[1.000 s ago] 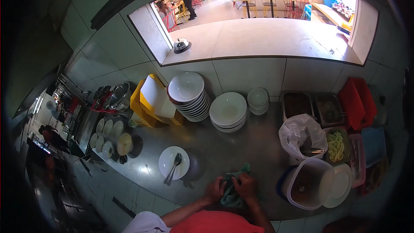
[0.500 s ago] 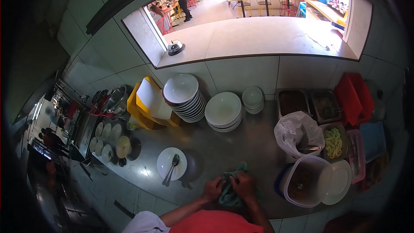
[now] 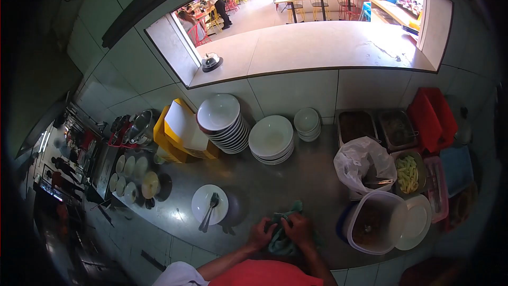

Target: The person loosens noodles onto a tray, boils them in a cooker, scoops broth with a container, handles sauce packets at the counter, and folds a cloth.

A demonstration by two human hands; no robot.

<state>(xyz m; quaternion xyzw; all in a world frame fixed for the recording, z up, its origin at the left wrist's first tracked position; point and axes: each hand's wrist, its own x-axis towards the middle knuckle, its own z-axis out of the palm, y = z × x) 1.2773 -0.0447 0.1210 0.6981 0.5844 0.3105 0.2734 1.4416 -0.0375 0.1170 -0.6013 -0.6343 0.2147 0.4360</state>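
A crumpled green cloth (image 3: 281, 244) lies bunched at the counter's near edge, between my two hands. My left hand (image 3: 261, 233) closes on its left side with curled fingers. My right hand (image 3: 298, 229) grips the right side, and part of the cloth sticks out beyond its fingers. Whether anything is wrapped inside the cloth is hidden. Left of my hands sits a white plate (image 3: 199, 197) with a fork and a spoon (image 3: 210, 213) resting across it, handles toward me.
Behind stand stacked white bowls (image 3: 219, 112), more bowls (image 3: 271, 136) and small bowls (image 3: 307, 121). To the right are a plastic-bag-lined container (image 3: 355, 156), a food tub (image 3: 377, 201) and a tray of cut green vegetables (image 3: 407, 173). A bell (image 3: 211, 62) sits on the pass-through ledge.
The camera view has shifted slightly. Both hands stay at the cloth, with only small finger movements; the plate and cutlery keep their place on the counter.
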